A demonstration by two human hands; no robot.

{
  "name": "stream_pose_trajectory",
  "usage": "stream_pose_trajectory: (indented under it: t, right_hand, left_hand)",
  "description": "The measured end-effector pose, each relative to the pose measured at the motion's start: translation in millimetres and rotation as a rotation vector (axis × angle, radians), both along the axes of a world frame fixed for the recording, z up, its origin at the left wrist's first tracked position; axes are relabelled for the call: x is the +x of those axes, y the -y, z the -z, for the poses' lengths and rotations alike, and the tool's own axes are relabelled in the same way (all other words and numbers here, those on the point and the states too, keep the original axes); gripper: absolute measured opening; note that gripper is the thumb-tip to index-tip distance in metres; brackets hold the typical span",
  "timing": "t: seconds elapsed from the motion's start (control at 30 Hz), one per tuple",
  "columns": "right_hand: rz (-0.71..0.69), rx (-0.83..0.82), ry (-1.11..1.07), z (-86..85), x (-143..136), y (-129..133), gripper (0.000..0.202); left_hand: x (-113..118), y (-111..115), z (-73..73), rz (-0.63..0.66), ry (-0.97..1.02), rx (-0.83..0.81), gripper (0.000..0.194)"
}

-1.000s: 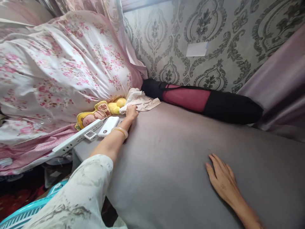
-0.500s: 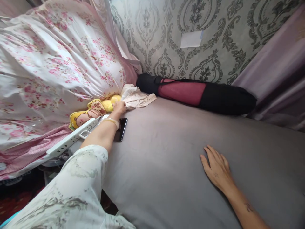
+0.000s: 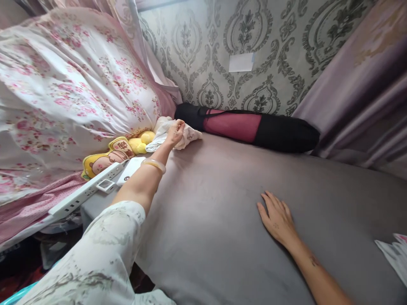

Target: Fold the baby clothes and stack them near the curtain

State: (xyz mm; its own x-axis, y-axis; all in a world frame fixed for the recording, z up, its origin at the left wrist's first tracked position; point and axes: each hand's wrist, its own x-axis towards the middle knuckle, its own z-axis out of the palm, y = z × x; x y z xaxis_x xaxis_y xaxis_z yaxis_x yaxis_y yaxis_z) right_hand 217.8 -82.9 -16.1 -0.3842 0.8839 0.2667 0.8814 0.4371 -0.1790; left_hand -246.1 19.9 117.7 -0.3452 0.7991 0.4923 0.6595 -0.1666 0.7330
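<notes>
My left hand [image 3: 176, 132] reaches to the far left corner of the bed, its fingers closed on a crumpled pale cloth [image 3: 190, 137]. Its fingertips are mostly hidden. Around that wrist sits a light bangle [image 3: 154, 165]. Beside the cloth lie a yellow plush [image 3: 138, 145] and a yellow printed cushion [image 3: 104, 159]. My right hand [image 3: 276, 218] rests palm down on the grey bed sheet [image 3: 219, 190], fingers apart and holding nothing.
A long black and red bag [image 3: 233, 127] lies along the patterned wall. At the left edge are a white power strip [image 3: 85, 190], a charger [image 3: 106, 185] and a white device [image 3: 127, 171]. Floral fabric [image 3: 79, 80] hangs left; folded white material [image 3: 392, 254] shows at right.
My left hand has moved from beside the yellow plush rightward onto the cloth. The dark phone seen before is now hidden. The view has shifted slightly right; my right hand stays flat.
</notes>
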Motion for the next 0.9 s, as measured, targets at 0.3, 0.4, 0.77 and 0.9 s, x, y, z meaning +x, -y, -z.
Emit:
stream_pose_trajectory:
  t: [0.3,0.4,0.77,0.9]
  right_hand:
    - [-0.051,-0.167,-0.226,-32.7,-7,-14,0.039]
    - [-0.101,-0.196,-0.500,-51.9,-27,-28,0.032]
    - [-0.226,-0.274,-1.035,-76.9,-81,-52,0.032]
    - [-0.155,-0.218,-1.000,-92.9,-63,-50,0.029]
  left_hand:
    - [120,27,6.1,0.368,0.245,-0.092,0.025]
    - [155,41,1.9,0.508,0.237,-0.163,0.029]
    - [206,67,-2.8,0.766,0.223,-0.286,0.033]
    - [202,76,-7.4,0.732,0.192,-0.323,0.043]
